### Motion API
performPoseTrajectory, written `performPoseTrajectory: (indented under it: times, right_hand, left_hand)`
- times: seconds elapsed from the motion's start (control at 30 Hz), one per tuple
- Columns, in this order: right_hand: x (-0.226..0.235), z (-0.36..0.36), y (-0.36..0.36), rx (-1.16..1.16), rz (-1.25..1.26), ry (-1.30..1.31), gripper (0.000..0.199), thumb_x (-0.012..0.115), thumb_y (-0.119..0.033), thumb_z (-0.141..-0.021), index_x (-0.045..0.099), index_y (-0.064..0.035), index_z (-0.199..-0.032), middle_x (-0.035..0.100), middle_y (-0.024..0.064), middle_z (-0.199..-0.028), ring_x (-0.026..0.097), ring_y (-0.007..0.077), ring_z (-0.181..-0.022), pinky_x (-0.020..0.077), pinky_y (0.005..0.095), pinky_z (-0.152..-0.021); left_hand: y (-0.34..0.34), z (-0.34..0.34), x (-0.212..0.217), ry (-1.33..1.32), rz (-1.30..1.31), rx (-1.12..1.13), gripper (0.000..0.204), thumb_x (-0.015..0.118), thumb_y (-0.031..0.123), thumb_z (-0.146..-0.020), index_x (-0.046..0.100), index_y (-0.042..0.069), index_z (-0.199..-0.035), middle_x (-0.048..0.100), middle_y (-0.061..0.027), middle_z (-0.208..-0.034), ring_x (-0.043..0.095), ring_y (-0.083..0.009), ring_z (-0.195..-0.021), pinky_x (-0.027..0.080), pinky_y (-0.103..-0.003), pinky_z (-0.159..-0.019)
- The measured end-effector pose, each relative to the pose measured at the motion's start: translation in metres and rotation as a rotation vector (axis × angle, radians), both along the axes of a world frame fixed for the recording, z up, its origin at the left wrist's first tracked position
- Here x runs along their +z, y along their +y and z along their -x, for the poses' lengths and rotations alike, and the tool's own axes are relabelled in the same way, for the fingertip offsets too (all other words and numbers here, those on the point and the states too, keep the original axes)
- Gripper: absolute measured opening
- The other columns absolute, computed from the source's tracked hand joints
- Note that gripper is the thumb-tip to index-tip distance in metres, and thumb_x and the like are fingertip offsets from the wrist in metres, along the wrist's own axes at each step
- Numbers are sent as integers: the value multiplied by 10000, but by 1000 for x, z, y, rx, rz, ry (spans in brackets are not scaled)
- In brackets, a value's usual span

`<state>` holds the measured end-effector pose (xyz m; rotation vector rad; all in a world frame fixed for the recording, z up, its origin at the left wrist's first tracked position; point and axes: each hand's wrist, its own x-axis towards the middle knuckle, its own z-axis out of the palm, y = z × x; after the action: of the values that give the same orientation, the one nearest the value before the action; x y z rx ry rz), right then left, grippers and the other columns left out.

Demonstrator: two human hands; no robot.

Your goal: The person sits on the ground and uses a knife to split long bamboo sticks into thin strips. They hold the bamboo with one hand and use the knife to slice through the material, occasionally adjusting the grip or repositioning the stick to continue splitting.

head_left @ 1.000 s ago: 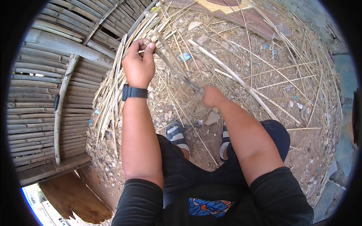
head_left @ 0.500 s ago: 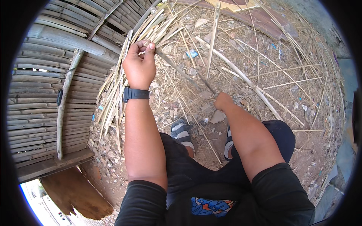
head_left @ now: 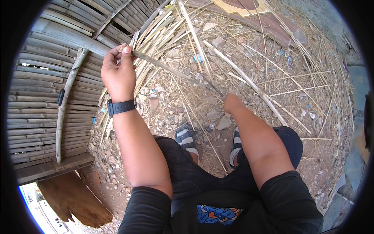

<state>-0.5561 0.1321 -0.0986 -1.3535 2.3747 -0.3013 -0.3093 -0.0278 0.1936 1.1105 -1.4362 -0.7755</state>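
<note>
I am looking down at a dirt yard (head_left: 163,113) littered with dry stalks, a bamboo wall (head_left: 43,89) lying along its left edge. My left hand (head_left: 119,74) is pinching the near end of a long bamboo strip (head_left: 171,70), fingers closed on it. My right hand (head_left: 233,103) is meeting its far end; I cannot tell its grip. I judge I am stripping it; next needs steady pulling.

An outdoor rural work yard is showing here: a bamboo-slat wall (head_left: 43,97) is running along the left, split bamboo strips (head_left: 156,35) are lying heaped against it, and dry straw and stones are littering the bare dirt ground (head_left: 311,128).
</note>
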Motion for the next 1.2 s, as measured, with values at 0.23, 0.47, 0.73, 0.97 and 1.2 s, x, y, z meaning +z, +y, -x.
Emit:
performPoseTrajectory:
  times: [0.23,0.47,0.73,0.97,1.2]
  right_hand:
    - [-3,-1,-16,-406,-523,-1205,146,644,-107,-871,625,-9,-764,596,117,-638,560,243,-497,480,396,-478]
    - [-23,8,-12,-396,-430,-753,181,620,-71,-858,586,55,-733,548,142,-589,528,248,-461,424,394,-415]
    - [20,-22,-27,-290,-30,-420,342,657,-159,-837,628,5,-1135,700,236,-1011,701,351,-894,547,410,-775]
    - [116,-65,-59,-341,282,-594,408,677,-238,-852,591,-14,-1182,689,225,-926,696,308,-845,530,434,-745]
    - [19,-68,-27,-400,266,-418,421,677,-237,-846,573,9,-1170,689,245,-900,683,401,-844,529,476,-742]
  left_hand:
    - [-14,-26,-10,-25,-26,37,219,649,222,-968,618,47,-1096,727,-29,-1003,664,-90,-807,496,-216,-637]
    - [-12,-42,11,17,45,175,205,667,174,-950,612,8,-1057,710,-49,-939,668,-110,-769,489,-213,-577]
    - [-41,-39,-44,-68,58,208,172,703,129,-914,646,-10,-998,678,-51,-816,652,-116,-712,518,-241,-644]
    - [-39,-31,-47,-121,16,213,167,705,146,-912,658,4,-986,671,-37,-815,660,-120,-724,515,-255,-627]
    - [-39,-18,-63,-135,36,103,163,696,133,-919,632,-1,-988,668,-49,-846,675,-106,-743,519,-230,-559]
